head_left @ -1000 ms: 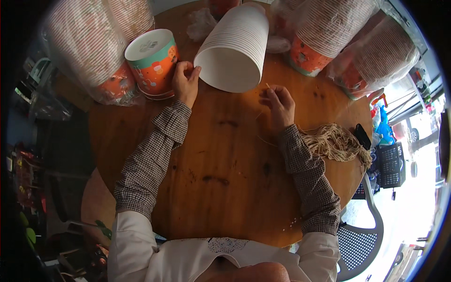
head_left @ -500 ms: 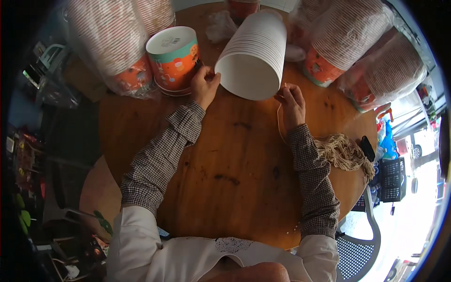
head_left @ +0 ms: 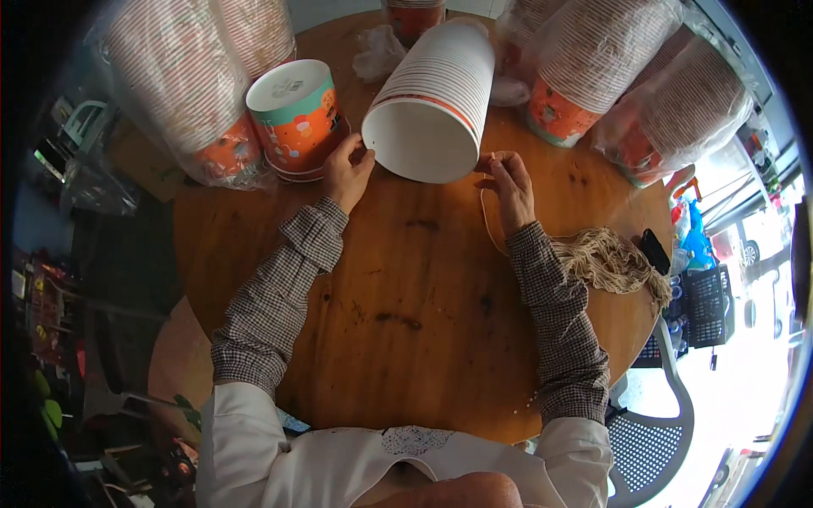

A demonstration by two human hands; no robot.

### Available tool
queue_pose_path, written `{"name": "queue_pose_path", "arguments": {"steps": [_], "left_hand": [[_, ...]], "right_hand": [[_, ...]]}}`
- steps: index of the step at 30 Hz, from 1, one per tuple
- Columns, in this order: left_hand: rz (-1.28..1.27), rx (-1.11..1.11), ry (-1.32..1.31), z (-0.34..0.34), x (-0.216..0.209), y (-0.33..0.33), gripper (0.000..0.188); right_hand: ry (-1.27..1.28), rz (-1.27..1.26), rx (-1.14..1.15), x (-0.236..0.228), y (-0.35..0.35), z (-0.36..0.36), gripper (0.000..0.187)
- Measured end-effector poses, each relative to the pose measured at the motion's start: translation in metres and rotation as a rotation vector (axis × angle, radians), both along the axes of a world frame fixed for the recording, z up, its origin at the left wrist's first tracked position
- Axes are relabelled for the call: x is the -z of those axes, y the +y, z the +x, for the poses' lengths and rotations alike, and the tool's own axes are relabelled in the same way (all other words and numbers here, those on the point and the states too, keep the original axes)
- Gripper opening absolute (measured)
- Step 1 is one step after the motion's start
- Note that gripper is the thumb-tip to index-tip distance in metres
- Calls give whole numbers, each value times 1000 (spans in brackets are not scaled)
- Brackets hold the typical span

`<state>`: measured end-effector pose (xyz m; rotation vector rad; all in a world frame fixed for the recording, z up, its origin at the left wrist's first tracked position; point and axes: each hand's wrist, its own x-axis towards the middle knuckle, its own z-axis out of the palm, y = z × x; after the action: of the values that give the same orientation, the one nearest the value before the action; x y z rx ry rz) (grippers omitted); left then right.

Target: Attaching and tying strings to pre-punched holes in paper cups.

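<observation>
A nested stack of white paper buckets (head_left: 440, 72) lies on its side on the wooden table, its open mouth facing me. The front bucket (head_left: 422, 142) sits slightly out from the others, and an orange band shows behind its rim. My left hand (head_left: 347, 173) is closed at the left side of that rim, fingertips against the edge. At the right side, my right hand (head_left: 510, 188) is pinched closed on a thin tan cord (head_left: 486, 216), close to the rim. The cord trails down toward a heap of beige cords (head_left: 611, 258) beside my right forearm.
An orange-and-green paper bucket (head_left: 301, 127) stands upside down left of the stack. Plastic-wrapped bucket stacks rise at the far left (head_left: 174, 76) and far right (head_left: 593, 59). A black phone-like object (head_left: 655, 251) lies by the cords. A grey chair (head_left: 648, 449) stands at the lower right.
The front bucket has come slightly out of the stack toward me, exposing its orange band. Both hands have stayed at its rim. The whole view has shifted a little.
</observation>
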<state>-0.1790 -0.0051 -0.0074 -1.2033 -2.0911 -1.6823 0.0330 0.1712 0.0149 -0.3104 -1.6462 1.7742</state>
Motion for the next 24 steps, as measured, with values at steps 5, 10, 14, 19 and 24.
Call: {"name": "queue_pose_path", "arguments": {"steps": [5, 10, 14, 19, 24], "left_hand": [[52, -62, 4, 2, 4, 1, 20], [35, -31, 4, 4, 8, -7, 18], [52, 5, -46, 16, 2, -23, 16], [-5, 17, -10, 14, 5, -53, 23], [123, -60, 150, 47, -15, -73, 49]], "right_hand": [[5, 107, 64, -2, -11, 4, 11], [43, 84, 44, -1, -6, 3, 12], [106, 66, 71, -1, -10, 1, 12], [21, 19, 100, -7, -21, 15, 12], [66, -9, -52, -6, -53, 37, 10]]}}
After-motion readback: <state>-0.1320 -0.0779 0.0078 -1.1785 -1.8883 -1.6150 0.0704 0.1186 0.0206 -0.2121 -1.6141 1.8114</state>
